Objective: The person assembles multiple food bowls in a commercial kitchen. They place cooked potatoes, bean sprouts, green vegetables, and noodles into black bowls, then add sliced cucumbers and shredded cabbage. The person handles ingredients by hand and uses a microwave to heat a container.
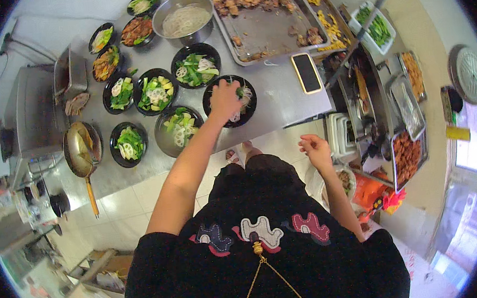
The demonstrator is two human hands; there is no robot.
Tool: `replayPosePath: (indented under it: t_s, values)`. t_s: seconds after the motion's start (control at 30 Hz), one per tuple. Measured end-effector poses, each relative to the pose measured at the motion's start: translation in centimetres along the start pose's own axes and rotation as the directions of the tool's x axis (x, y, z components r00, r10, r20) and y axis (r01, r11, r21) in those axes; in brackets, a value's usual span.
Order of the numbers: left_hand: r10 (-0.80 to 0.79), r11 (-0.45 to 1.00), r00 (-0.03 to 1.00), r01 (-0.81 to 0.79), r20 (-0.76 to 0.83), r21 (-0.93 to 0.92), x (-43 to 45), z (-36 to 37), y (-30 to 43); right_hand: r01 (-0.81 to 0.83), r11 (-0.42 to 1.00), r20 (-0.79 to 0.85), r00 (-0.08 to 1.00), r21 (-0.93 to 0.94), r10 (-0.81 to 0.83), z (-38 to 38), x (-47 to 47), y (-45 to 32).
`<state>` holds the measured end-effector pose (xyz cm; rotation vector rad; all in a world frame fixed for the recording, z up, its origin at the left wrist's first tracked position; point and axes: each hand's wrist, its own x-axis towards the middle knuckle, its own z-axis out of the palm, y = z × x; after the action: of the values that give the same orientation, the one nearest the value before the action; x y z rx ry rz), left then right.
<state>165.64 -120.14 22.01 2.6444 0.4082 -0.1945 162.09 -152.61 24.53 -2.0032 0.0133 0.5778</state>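
Observation:
My left hand (pixel 225 98) reaches into a black bowl (pixel 253 106) of bean sprouts and lotus root slices, its fingertips down at greens in the bowl. Whether the fingers are closed on the greens is hidden. Away from the counter, over the floor, my right hand (pixel 314 146) is held with curled fingers and nothing visible in it. Beside the reached bowl stand a black bowl of greens and lotus root (pixel 195 66) and another bowl (pixel 179 128) with greens and lotus root. More filled black bowls, such as one with greens and pale cubes (pixel 155 92), spread leftward.
A steel pot of noodles (pixel 183 19) and a large metal tray of cooked meat (pixel 263 33) stand at the back. A phone (pixel 306 73) lies near the counter's right end. A wok (pixel 82 148) sits at left, its handle over the edge. Food trays (pixel 407 156) stand at right.

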Motion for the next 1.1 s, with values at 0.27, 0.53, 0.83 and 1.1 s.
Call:
replayPosePath:
  t_s: [0.27,0.53,0.83,1.1]
  values:
    - [0.141,0.989,0.988,-0.144,0.065,0.038,-0.7,-3.7,0.3,-0.169,0.981,-0.217,0.958,0.098,0.187,-1.3,-9.1,8.5]
    - [0.066,0.97,0.987,-0.098,0.15,0.221,-1.8,-2.8,1.1,-0.207,0.973,-0.308,0.924,0.1,0.228,-3.8,-10.9,9.3]
    - [0.012,0.999,0.954,0.003,-0.298,0.051,-2.5,-2.8,2.0,-0.263,0.962,-0.436,0.86,0.071,0.267,-17.0,-6.2,14.9]
    - [-0.256,0.951,0.834,0.309,-0.489,0.028,-3.2,-0.9,7.9,0.038,0.581,-0.363,0.813,0.813,0.456,-37.4,9.0,19.7]
